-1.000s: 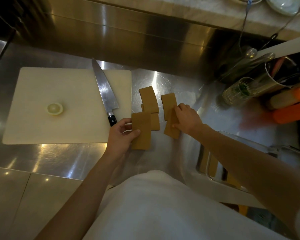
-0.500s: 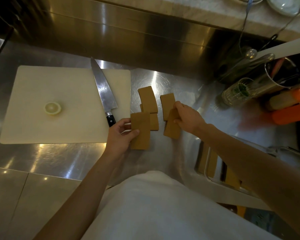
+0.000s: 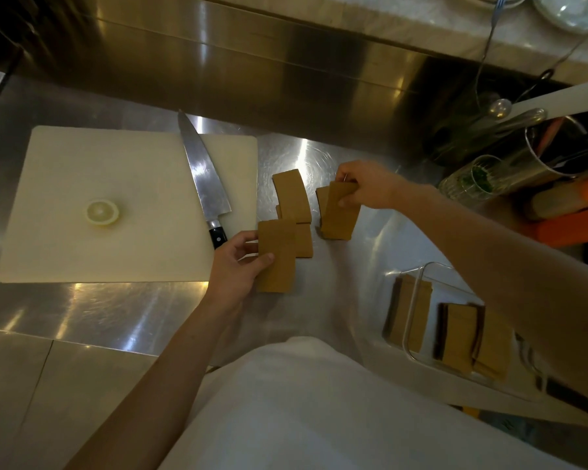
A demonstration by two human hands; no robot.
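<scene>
Several flat brown rectangular pieces lie on the steel counter (image 3: 116,310). My left hand (image 3: 236,266) pinches the near-left brown piece (image 3: 277,257) by its left edge, thumb on top. My right hand (image 3: 367,186) grips the top end of another brown piece (image 3: 340,215), which sits tilted over a piece beneath it. Between my hands, a curved brown piece (image 3: 291,195) overlaps one more piece (image 3: 304,240) on the counter.
A white cutting board (image 3: 82,164) at left carries a lemon slice (image 3: 102,212) and a chef's knife (image 3: 204,178). A clear tray (image 3: 418,290) at lower right holds more brown pieces. A glass (image 3: 469,178), metal canister (image 3: 557,147) and orange item (image 3: 571,228) crowd the right.
My right hand has moved up to the far end of its brown piece and taken hold of it, shifting it over the piece beneath. My left hand keeps its hold.
</scene>
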